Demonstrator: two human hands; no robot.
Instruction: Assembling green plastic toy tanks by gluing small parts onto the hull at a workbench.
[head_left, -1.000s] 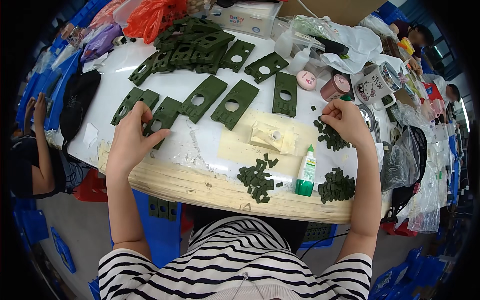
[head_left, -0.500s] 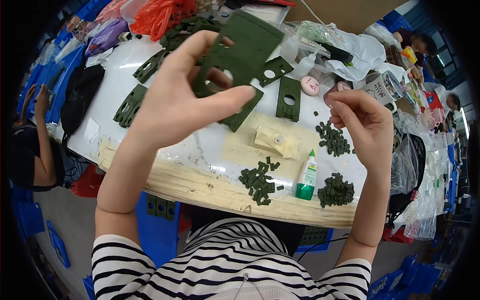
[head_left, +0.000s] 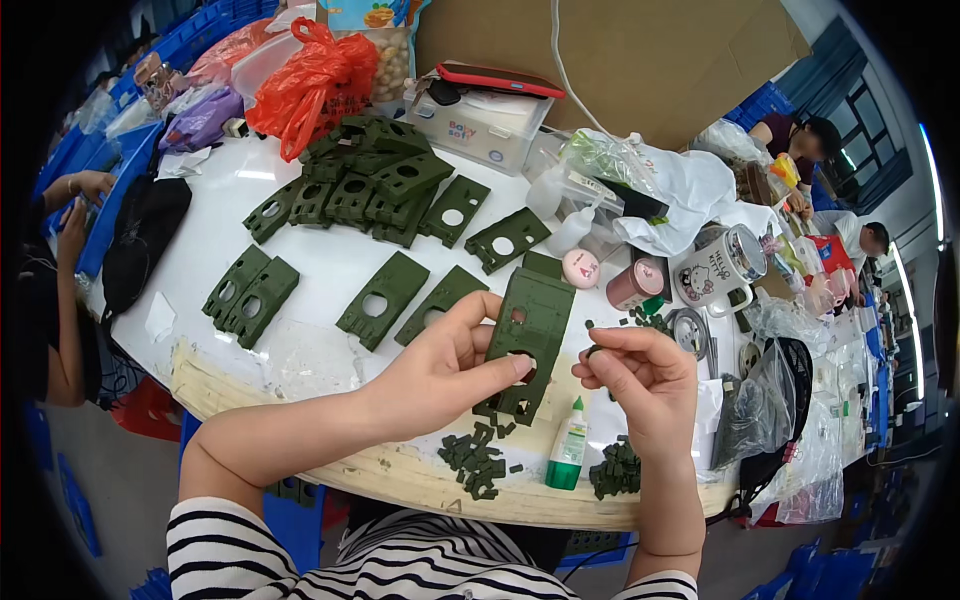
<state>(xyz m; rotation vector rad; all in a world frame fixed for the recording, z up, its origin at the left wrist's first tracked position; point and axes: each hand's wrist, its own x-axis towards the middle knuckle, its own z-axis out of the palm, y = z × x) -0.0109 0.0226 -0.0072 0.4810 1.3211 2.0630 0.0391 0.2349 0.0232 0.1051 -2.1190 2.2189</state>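
My left hand [head_left: 440, 365] grips a dark green plastic model tank hull [head_left: 537, 310], thumb at its large round hole. The hull is held tilted above the table. Just to its right, my right hand [head_left: 645, 385] pinches a small dark green piece [head_left: 594, 351] between thumb and fingertips, apart from the hull. Below the hands stands a glue bottle [head_left: 568, 450] with a green base and tip. Loose small green pieces [head_left: 475, 460] lie to its left, and another heap [head_left: 615, 470] lies to its right. A third heap [head_left: 652, 320] is partly hidden behind my right hand.
More green hulls [head_left: 383, 300] lie on the white table [head_left: 320, 350], with a stack of them [head_left: 365, 170] behind. At the back are a red bag [head_left: 315, 80] and a clear box [head_left: 470, 130]. Rightward stand a pink jar [head_left: 635, 285] and a white mug [head_left: 715, 270]. People sit on both sides.
My left hand has brought the hull down and to the right, closer to my right hand. My right hand has moved down and left, and the view has shifted.
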